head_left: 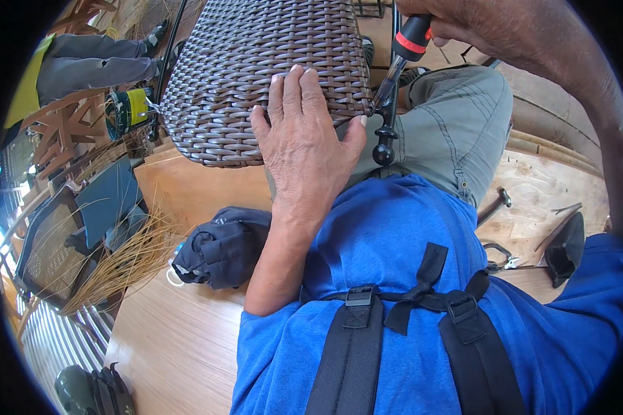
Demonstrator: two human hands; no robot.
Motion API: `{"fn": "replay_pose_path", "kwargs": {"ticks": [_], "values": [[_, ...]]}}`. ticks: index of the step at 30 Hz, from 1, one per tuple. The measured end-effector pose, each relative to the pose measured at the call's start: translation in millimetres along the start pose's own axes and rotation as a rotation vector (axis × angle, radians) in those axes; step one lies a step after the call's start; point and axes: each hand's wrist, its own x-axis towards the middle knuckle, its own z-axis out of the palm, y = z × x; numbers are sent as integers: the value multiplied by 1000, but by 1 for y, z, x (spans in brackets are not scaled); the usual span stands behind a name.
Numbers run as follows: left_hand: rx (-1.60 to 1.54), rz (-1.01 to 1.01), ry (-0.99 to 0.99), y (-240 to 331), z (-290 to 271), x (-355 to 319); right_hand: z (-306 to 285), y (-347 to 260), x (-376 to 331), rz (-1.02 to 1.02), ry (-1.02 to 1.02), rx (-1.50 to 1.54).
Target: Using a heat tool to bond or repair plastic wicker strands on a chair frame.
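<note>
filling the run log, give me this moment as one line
left hand: open, on woven panel | right hand: gripping screwdriver | its tip: at panel's right edge near black post | contact: unclear

Furniture workshop, woven wicker panel point(277, 52), loose cane strands point(128, 259), hammer point(505, 198), wooden frames point(61, 133)

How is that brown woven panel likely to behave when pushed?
The brown woven panel may flex slightly, being made of interlaced strands. It probably won't flop: its lower edge holds a clear curved outline. The glossy surface might feel slippery under the left hand.
</note>
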Motion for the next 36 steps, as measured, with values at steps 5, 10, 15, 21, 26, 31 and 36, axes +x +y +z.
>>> {"fn": "replay_pose_path", "kwargs": {"ticks": [5, 10, 15, 21, 26, 31, 36], "values": [[1, -2, 44, -3, 0, -3, 28, 32, -36, 36, -47, -20], [-20, 24, 71, -3, 5, -1, -1, -10, -6, 99, -112, -42], [-65, 63, 136, -5, 5, -2, 56, 85, -108, 167, -175, -83], [-230, 101, 238, -15, 6, -4, -11, -20, -19, 226, -252, -133], [-361, 105, 297, -21, 3, -3, -16, -23, -23, 297, -309, -165], [-420, 92, 337, -27, 3, -6, -22, -30, -25, 360, -358, -193], [-483, 112, 375, -28, 4, -6, -43, -78, 12, 421, -392, -206]]}}
